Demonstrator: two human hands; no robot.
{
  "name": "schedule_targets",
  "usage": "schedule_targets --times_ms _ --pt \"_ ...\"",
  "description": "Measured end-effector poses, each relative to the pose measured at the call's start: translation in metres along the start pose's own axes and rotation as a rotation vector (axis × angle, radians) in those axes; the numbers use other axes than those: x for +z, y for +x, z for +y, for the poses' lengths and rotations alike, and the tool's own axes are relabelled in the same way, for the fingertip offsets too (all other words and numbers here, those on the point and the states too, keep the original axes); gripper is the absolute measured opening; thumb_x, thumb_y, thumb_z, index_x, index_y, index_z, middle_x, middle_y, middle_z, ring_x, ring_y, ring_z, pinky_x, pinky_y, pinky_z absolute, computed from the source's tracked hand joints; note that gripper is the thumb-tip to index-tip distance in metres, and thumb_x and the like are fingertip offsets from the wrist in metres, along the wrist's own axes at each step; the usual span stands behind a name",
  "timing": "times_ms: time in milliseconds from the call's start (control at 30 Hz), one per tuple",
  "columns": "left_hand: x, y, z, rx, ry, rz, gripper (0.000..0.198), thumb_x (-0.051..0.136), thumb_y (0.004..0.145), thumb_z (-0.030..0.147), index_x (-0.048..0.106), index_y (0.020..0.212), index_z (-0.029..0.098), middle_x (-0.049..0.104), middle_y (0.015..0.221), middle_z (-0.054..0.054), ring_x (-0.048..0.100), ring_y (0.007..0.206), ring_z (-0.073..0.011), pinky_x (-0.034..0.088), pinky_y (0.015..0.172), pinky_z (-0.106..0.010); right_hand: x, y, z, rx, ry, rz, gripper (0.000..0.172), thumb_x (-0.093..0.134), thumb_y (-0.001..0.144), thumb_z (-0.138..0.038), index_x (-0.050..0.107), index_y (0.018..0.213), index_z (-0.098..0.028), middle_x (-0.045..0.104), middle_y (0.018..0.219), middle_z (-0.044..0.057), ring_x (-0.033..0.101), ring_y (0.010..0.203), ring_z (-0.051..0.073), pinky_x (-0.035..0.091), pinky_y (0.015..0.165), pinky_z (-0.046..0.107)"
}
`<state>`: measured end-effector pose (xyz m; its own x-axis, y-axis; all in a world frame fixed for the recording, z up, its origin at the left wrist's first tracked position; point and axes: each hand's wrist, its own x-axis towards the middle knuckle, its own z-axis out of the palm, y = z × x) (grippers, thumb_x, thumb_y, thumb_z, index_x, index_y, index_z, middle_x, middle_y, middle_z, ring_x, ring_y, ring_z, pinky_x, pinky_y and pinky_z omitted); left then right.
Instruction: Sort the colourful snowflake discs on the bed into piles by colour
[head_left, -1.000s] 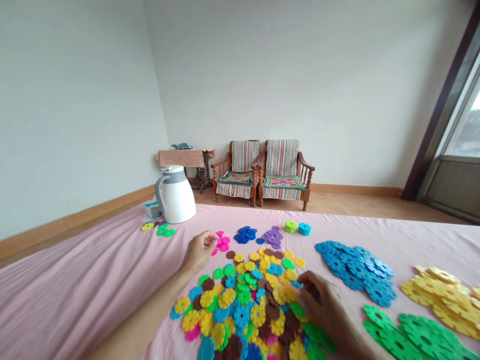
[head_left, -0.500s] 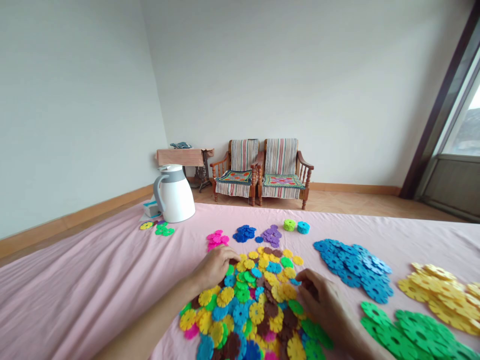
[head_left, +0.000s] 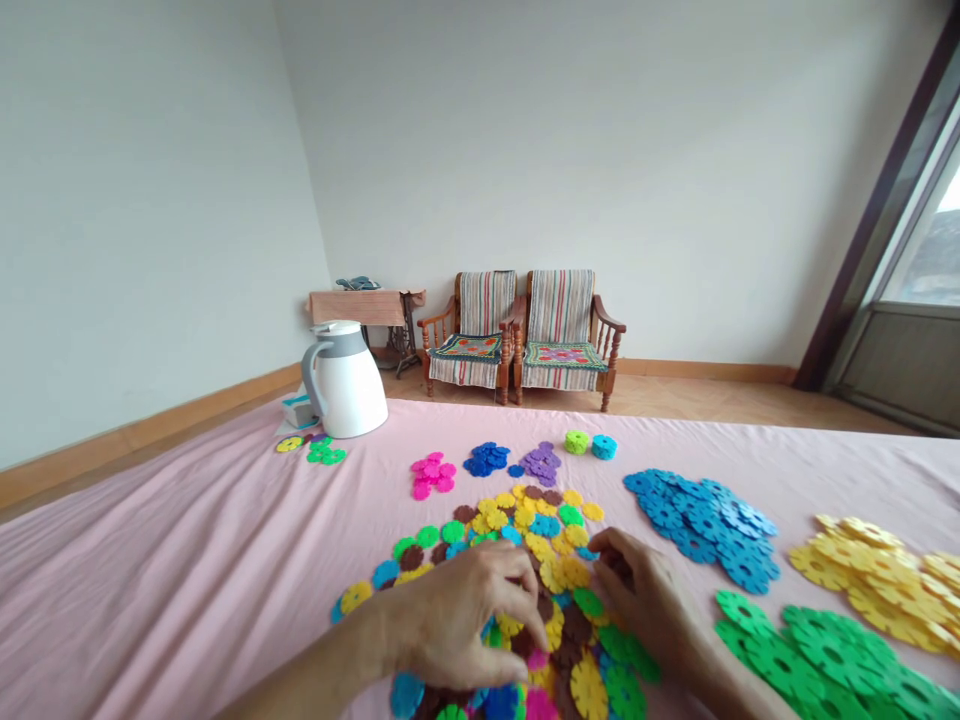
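A mixed pile of notched, flower-shaped plastic discs [head_left: 589,685] in yellow, brown, green, blue and pink lies on the pink cloth in front of me. My left hand [head_left: 480,610] is over the middle of the pile, with its thumb and curved fingers apart and nothing visible between them. At the pile's right edge rests my right hand [head_left: 645,590], its fingers bent and the thumb apart, close to a small blue disc [head_left: 587,553]. Part of the pile is hidden under both hands.
Sorted heaps of blue discs [head_left: 705,520], yellow discs [head_left: 877,575] and green discs [head_left: 832,650] lie to the right. Pink discs [head_left: 433,474], dark blue discs [head_left: 486,459] and purple discs [head_left: 541,463] are beyond the pile. A white jug [head_left: 349,385] stands back left.
My left hand has moved from the pile's upper left edge toward me and right, over its middle. Discs at the left have spread outward. My right hand has hardly moved.
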<state>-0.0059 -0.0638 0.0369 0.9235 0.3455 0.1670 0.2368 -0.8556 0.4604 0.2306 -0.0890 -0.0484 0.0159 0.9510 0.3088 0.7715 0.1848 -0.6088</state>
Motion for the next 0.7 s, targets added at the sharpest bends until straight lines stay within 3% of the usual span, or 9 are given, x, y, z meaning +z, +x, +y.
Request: schedule_targets --times_ms 167,400,533,700 --pt "0.010 0.001 0.003 -0.080 0.156 -0.010 0.025 0.069 0.071 0.016 0.065 0.095 0.022 0.057 0.099 -0.002 0.053 0.094 -0.0174 0.042 0.083 -0.026 -0.001 0.000 0.000 -0.018 -0.004 0.011 0.014 0.042 0.078 -0.021 0.054 0.084 -0.019 0.054 0.057 -0.004 0.050 0.051 0.012 0.035 0.048 0.021" --pt "0.005 -0.001 -0.011 -0.189 0.236 0.055 0.020 0.051 0.075 0.003 0.060 0.084 0.019 0.057 0.087 -0.002 0.053 0.087 -0.0156 0.041 0.078 -0.026 0.002 0.001 0.005 -0.030 -0.026 0.019 0.013 0.043 0.077 -0.021 0.055 0.083 -0.020 0.054 0.058 -0.004 0.051 0.052 0.012 0.035 0.050 0.021" --pt "0.007 -0.001 -0.005 -0.141 0.213 0.016 0.015 0.063 0.073 0.012 0.062 0.084 0.020 0.057 0.089 0.000 0.053 0.088 -0.0157 0.040 0.080 -0.025 0.001 0.000 0.003 -0.026 -0.041 0.018 0.013 0.043 0.077 -0.020 0.055 0.082 -0.020 0.054 0.058 -0.004 0.051 0.052 0.012 0.035 0.049 0.021" --pt "0.011 0.002 0.002 -0.092 0.254 -0.043 0.031 0.069 0.074 0.021 0.062 0.104 0.026 0.056 0.096 -0.001 0.052 0.091 -0.0175 0.041 0.079 -0.026 0.000 0.000 0.000 -0.024 -0.017 0.025 0.014 0.043 0.076 -0.020 0.055 0.082 -0.019 0.055 0.058 -0.004 0.051 0.051 0.012 0.035 0.049 0.021"
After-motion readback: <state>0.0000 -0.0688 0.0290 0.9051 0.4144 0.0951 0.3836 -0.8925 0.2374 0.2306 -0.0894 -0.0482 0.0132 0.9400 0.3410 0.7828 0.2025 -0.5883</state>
